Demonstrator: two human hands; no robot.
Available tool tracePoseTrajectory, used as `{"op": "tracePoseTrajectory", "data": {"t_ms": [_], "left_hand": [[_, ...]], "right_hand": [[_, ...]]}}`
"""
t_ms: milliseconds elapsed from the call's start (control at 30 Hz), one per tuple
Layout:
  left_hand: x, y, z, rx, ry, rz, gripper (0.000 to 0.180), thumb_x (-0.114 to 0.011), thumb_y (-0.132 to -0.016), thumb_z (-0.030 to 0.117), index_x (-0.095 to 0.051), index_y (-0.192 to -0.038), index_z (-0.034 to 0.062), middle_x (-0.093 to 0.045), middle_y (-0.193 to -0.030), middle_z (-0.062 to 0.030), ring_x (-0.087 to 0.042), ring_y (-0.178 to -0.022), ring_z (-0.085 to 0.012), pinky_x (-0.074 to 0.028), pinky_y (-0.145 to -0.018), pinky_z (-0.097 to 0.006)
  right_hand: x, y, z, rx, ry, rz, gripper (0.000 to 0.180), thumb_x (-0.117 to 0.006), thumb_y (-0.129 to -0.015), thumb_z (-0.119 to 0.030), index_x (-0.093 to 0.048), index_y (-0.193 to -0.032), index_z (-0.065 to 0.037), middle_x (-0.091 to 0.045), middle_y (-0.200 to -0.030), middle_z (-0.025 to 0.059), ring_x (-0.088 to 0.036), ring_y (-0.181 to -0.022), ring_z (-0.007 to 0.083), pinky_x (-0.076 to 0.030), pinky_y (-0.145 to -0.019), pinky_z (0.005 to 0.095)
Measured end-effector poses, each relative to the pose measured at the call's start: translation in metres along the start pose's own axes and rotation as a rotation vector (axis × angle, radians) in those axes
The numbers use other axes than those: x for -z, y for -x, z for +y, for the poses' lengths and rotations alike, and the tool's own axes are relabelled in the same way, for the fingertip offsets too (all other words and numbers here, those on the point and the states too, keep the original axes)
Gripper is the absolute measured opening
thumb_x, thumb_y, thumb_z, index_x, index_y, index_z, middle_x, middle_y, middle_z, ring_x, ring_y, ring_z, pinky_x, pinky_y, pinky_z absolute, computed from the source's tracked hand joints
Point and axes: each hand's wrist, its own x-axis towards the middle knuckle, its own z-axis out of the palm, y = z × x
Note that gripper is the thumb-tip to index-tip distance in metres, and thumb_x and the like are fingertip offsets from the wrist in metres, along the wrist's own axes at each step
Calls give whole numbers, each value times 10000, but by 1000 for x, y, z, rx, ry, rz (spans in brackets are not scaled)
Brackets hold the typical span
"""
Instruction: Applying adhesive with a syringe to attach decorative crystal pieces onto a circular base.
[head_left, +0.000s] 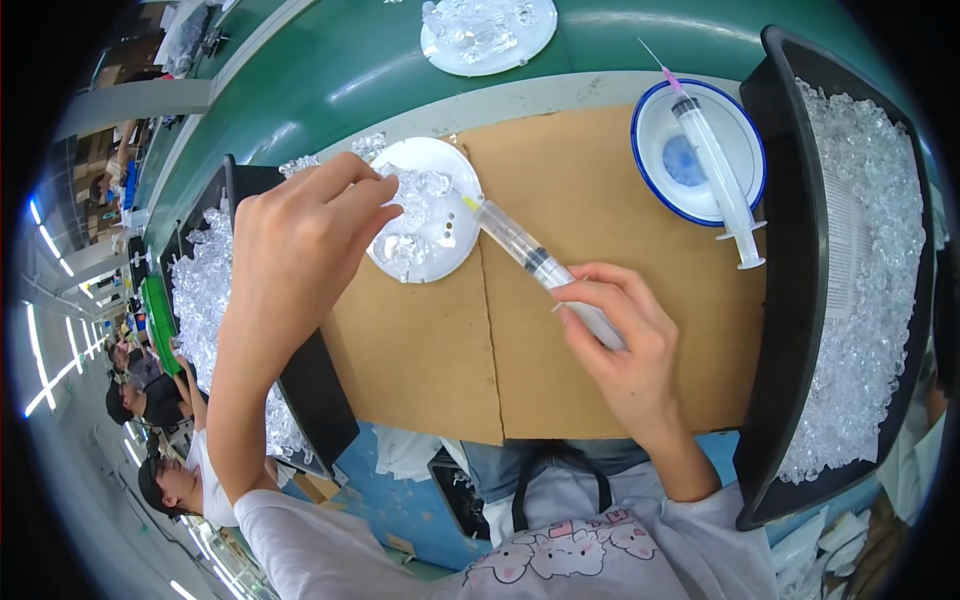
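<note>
The right hand (pixel 625 345) is closed around a clear syringe (pixel 535 262), fingers wrapped about its barrel and plunger end; the syringe slants up and to the left, its yellow-tipped needle end just reaching the rim of a white plate (pixel 455 240); the left hand (pixel 295 245) hovers over that plate with fingers curled and pinched narrow at the small clear plastic pieces (pixel 420 185) heaped on it, though whether it grips one I cannot tell; the plate rests on a sheet of brown cardboard (pixel 420 350) laid over the worktop (pixel 330 70). To the right on the cardboard stands a white bowl with a blue rim (pixel 650 180), a second syringe (pixel 715 165) with a pink hub lying across it; black trays (pixel 785 300) heaped with clear plastic pieces flank the cardboard on both sides; another white plate (pixel 445 50) of clear pieces sits farther off on the green surface.
</note>
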Motion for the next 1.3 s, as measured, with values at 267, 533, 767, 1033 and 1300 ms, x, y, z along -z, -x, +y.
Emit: {"op": "tracePoseTrajectory", "data": {"t_ms": [267, 533, 767, 1033, 1300], "left_hand": [[-2, 1, -2, 15, 37, 9, 125, -714, -747, 161, -669, -834, 83, -597, -772, -19, -608, -652, -215, -468, -548, -326], [-1, 1, -2, 18, 54, 15, 122, -712, -750, 160, -670, -829, 78, -594, -770, -26, -604, -646, -224, -465, -553, -330], [-2, 2, -4, 15, 60, 7, 123, -712, -748, 153, -670, -829, 71, -589, -756, -36, -600, -637, -230, -460, -550, -333], [-1, 4, -4, 36, 72, 5, 120, -714, -744, 149, -674, -824, 69, -591, -746, -36, -595, -624, -232, -453, -542, -332], [2, 4, -6, 53, 83, -40, 123, -734, -741, 68, -679, -842, 28, -655, -822, -53, -616, -622, -207, -483, -543, -275]], "right_hand": [[1, 0, -2, -5, 44, -16, 225, -680, -744, 16, -681, -931, -109, -616, -1000, 72, -612, -614, 151, -480, -513, 269], [2, 0, -8, -47, 32, -28, 210, -672, -736, 24, -690, -914, -85, -624, -995, 90, -631, -706, 177, -492, -586, 279], [-1, 1, -2, -1, 43, -19, 230, -684, -736, 19, -688, -922, -116, -613, -1005, 66, -616, -602, 140, -474, -505, 267], [1, 1, -10, -90, 12, -49, 217, -658, -726, 41, -697, -915, -59, -630, -981, 109, -648, -800, 200, -504, -668, 289], [1, 0, -10, -85, 22, -43, 218, -658, -725, 43, -695, -911, -63, -630, -971, 105, -648, -815, 214, -504, -682, 295]]}}
